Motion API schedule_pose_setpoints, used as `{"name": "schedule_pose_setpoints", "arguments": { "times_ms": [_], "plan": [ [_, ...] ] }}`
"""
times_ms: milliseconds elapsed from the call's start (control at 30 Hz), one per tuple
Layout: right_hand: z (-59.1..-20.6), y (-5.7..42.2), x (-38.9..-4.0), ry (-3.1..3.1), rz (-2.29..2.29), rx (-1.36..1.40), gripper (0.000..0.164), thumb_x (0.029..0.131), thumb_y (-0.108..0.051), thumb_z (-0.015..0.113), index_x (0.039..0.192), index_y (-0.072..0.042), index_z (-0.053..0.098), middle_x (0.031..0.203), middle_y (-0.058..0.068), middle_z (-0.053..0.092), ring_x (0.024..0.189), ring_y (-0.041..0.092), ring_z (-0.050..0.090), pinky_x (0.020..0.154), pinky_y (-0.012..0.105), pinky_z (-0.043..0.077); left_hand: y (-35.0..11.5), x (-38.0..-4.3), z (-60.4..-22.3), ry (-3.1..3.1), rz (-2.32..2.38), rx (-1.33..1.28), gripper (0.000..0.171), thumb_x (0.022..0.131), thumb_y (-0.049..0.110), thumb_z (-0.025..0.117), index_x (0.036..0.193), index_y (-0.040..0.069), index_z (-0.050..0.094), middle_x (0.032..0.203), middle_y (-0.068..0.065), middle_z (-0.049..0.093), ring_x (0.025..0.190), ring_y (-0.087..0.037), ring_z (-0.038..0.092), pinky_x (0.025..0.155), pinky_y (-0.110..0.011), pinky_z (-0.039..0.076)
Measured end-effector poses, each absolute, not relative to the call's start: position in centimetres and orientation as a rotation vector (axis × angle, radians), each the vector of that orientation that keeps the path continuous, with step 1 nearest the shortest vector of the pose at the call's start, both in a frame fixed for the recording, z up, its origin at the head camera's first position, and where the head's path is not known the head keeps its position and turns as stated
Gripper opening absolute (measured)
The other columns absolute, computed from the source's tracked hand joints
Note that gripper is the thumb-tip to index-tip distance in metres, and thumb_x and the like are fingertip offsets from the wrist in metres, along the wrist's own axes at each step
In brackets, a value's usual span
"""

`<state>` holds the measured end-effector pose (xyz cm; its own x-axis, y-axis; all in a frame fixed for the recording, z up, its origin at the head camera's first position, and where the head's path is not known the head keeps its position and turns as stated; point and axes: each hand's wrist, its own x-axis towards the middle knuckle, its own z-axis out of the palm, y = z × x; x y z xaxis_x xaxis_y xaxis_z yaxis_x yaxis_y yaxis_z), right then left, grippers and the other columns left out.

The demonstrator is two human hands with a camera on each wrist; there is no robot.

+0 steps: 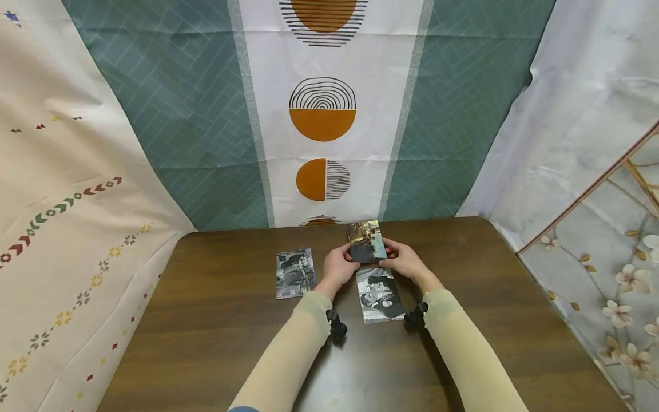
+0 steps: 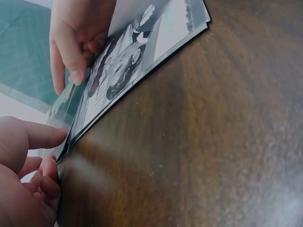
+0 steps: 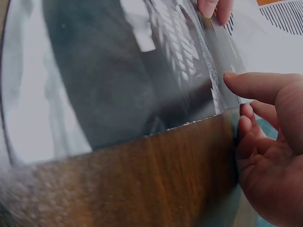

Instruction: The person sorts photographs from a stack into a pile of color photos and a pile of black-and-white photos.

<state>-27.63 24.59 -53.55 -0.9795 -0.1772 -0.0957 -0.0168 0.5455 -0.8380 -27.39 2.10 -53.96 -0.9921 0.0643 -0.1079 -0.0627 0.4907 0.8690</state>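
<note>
Both hands hold a colour picture card (image 1: 366, 241) near the table's far edge. My left hand (image 1: 338, 268) pinches its left edge between thumb and fingers, as the left wrist view shows with the same hand (image 2: 23, 170). On the opposite edge, my right hand (image 1: 407, 262) pinches with the thumb (image 3: 255, 86) on the near face. Just below the held card lies a black-and-white photo card (image 1: 380, 294) showing a person; its glossy surface (image 3: 109, 80) reflects light in the right wrist view. Another black-and-white photo card (image 1: 295, 273) lies flat to the left.
The brown wooden table (image 1: 221, 337) extends on both sides of the arms. Behind it hangs a green and white patterned cloth (image 1: 206, 114). A cream cloth (image 1: 67, 257) drapes at the left, a floral one (image 1: 592, 274) at the right.
</note>
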Motion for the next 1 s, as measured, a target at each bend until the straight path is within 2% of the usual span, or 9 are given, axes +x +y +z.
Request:
{"name": "schedule_pose_setpoints", "arguments": {
  "times_ms": [467, 700, 1000],
  "plan": [
    [-53.3, 24.22, -27.84, 2.628, -1.289, -0.175, 0.079, 0.094, -0.008, 0.079, 0.163, 0.0, 0.042, 0.137, 0.024, 0.057, 0.097, 0.027, 0.051, 0.079, 0.036, 0.043, 1.86, -27.68, -53.86, 2.65, 1.365, 0.066, 0.073, 0.089, 0.01, 0.086, 0.155, 0.007, 0.057, 0.088, 0.001, 0.059, 0.078, -0.017, 0.052, 0.08, -0.038, 0.046],
    [-52.96, 24.16, -27.89, 2.603, -1.267, -0.153, 0.077, 0.094, -0.011, 0.079, 0.162, 0.001, 0.043, 0.14, 0.025, 0.056, 0.104, 0.03, 0.053, 0.084, 0.04, 0.045, 1.78, -27.66, -53.54, 2.646, 1.337, 0.08, 0.072, 0.089, 0.01, 0.085, 0.155, 0.007, 0.056, 0.085, 0.0, 0.058, 0.076, -0.018, 0.052, 0.077, -0.037, 0.046],
    [-52.99, 24.33, -28.03, 2.595, -1.283, -0.133, 0.076, 0.094, -0.013, 0.079, 0.161, 0.0, 0.045, 0.14, 0.024, 0.058, 0.101, 0.029, 0.053, 0.084, 0.039, 0.046, 1.67, -27.59, -53.54, 2.63, 1.357, 0.071, 0.072, 0.09, 0.01, 0.084, 0.156, 0.007, 0.056, 0.085, 0.001, 0.059, 0.075, -0.018, 0.051, 0.075, -0.036, 0.044]
  ]
}}
